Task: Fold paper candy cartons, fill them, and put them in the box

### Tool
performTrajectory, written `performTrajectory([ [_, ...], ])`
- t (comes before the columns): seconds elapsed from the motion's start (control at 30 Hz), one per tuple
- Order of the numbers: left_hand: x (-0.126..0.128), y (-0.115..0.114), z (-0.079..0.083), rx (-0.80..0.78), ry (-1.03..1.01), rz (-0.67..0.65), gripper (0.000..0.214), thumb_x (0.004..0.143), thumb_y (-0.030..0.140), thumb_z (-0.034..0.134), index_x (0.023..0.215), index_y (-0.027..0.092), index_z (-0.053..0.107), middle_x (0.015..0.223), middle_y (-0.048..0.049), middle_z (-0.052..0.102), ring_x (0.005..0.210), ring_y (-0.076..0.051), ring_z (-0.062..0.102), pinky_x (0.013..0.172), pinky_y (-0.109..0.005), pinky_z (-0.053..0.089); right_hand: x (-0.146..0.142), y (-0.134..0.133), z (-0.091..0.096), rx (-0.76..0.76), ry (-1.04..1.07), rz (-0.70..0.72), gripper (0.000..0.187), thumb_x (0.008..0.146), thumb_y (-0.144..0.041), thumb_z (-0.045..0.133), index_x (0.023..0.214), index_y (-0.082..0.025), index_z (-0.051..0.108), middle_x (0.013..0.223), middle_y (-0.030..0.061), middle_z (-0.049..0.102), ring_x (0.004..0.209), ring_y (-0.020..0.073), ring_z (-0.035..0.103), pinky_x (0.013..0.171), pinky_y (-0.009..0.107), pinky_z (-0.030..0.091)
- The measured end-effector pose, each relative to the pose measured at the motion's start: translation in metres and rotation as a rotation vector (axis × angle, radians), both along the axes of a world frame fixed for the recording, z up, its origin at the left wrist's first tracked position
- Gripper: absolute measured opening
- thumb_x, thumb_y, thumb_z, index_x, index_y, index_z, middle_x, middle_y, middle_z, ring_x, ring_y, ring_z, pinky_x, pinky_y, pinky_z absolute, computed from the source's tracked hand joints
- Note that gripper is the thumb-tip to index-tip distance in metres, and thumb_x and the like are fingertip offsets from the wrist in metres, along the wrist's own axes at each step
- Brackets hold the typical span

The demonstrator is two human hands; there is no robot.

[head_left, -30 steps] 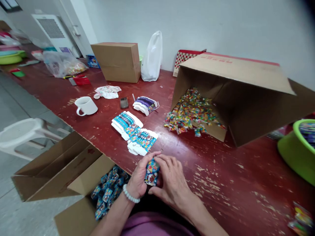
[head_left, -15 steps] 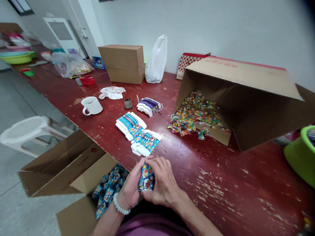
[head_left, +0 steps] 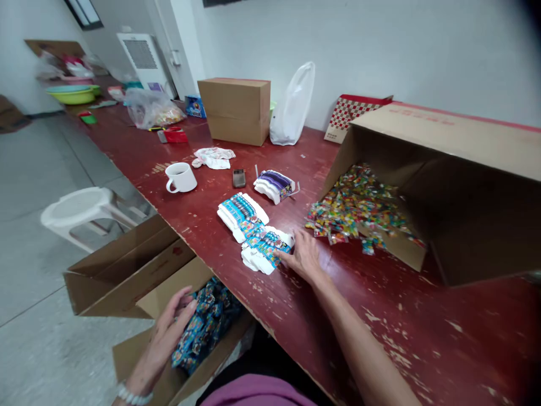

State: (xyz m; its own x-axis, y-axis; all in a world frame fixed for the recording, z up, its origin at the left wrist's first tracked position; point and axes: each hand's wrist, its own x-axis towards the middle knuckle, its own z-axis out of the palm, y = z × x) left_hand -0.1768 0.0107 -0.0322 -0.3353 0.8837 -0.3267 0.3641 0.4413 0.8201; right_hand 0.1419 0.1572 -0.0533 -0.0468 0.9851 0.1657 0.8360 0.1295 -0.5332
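Observation:
My left hand (head_left: 167,332) hangs over the open floor carton (head_left: 139,285) beside the table, fingers spread above the blue packed boxes (head_left: 207,327) inside; I see nothing held in it. My right hand (head_left: 303,255) lies on the red table (head_left: 380,327), fingertips touching the nearest stack of flat blue-and-white box blanks (head_left: 266,249). A second stack of blanks (head_left: 242,212) lies just beyond, and a purple stack (head_left: 274,185) farther back. The big carton on its side (head_left: 456,186) spills colourful candy packets (head_left: 353,208) onto the table.
A white mug (head_left: 181,177), a phone (head_left: 239,178), a crumpled cloth (head_left: 213,157), a closed brown box (head_left: 235,109) and a white plastic bag (head_left: 292,107) sit farther back. A white plastic stool (head_left: 82,206) stands on the floor at left.
Both hands held one small blue box at the table edge. Now it is gone from them: the left hand has dropped over the floor carton, the right has reached forward to the flat blanks.

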Motion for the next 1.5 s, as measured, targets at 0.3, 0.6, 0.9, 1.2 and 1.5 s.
performTrajectory([
  [0.3, 0.075, 0.039, 0.021, 0.294, -0.119, -0.092, 0.04, 0.083, 0.044, 0.063, 0.116, 0.022, 0.063, 0.117, -0.0078, 0.066, 0.102, -0.023, 0.061, 0.094, -0.033, 0.045, -0.001, -0.004, -0.01, -0.061, 0.696, -0.176, 0.052, 0.062, -0.057, 0.075, 0.094, -0.019, 0.06, 0.097, 0.0084, 0.062, 0.096, 0.0289, 0.053, 0.083, 0.042, 0.041],
  [0.6, 0.13, 0.066, 0.056, -0.186, -0.968, -0.579, 0.046, 0.079, 0.046, 0.069, 0.113, 0.017, 0.063, 0.101, -0.0115, 0.071, 0.088, -0.026, 0.068, 0.077, -0.034, 0.05, 0.013, -0.058, 0.061, -0.404, 1.16, 0.183, 0.033, 0.073, -0.048, 0.076, 0.086, -0.021, 0.062, 0.077, 0.0, 0.065, 0.068, 0.0151, 0.059, 0.062, 0.026, 0.048],
  [0.9, 0.158, 0.044, 0.051, -0.366, -1.217, -0.741, 0.065, 0.052, 0.058, 0.084, 0.096, 0.012, 0.069, 0.077, -0.0109, 0.07, 0.067, -0.026, 0.069, 0.062, -0.033, 0.053, 0.006, -0.101, 0.084, -0.485, 1.328, 0.195, 0.049, 0.076, -0.042, 0.074, 0.119, -0.027, 0.053, 0.086, -0.001, 0.064, 0.051, 0.0098, 0.056, 0.046, 0.022, 0.046],
  [1.2, 0.168, 0.039, 0.066, -0.17, -0.96, -0.671, 0.034, 0.073, 0.041, 0.076, 0.087, 0.012, 0.067, 0.069, -0.0067, 0.067, 0.054, -0.018, 0.065, 0.054, -0.03, 0.054, -0.004, -0.121, 0.088, -0.156, 1.148, 0.052, 0.066, 0.075, -0.024, 0.073, 0.133, -0.029, 0.044, 0.116, 0.0052, 0.063, 0.093, 0.0187, 0.066, 0.075, 0.03, 0.056],
  [1.5, 0.178, 0.036, 0.078, 0.083, -0.626, -0.561, 0.032, 0.078, 0.036, 0.073, 0.1, 0.015, 0.063, 0.095, -0.0068, 0.068, 0.086, -0.02, 0.066, 0.074, -0.028, 0.055, 0.005, -0.119, 0.08, -0.122, 1.236, -0.085, 0.019, 0.071, -0.029, 0.075, 0.082, -0.017, 0.067, 0.076, 0.0026, 0.071, 0.068, 0.0168, 0.065, 0.066, 0.028, 0.051],
])
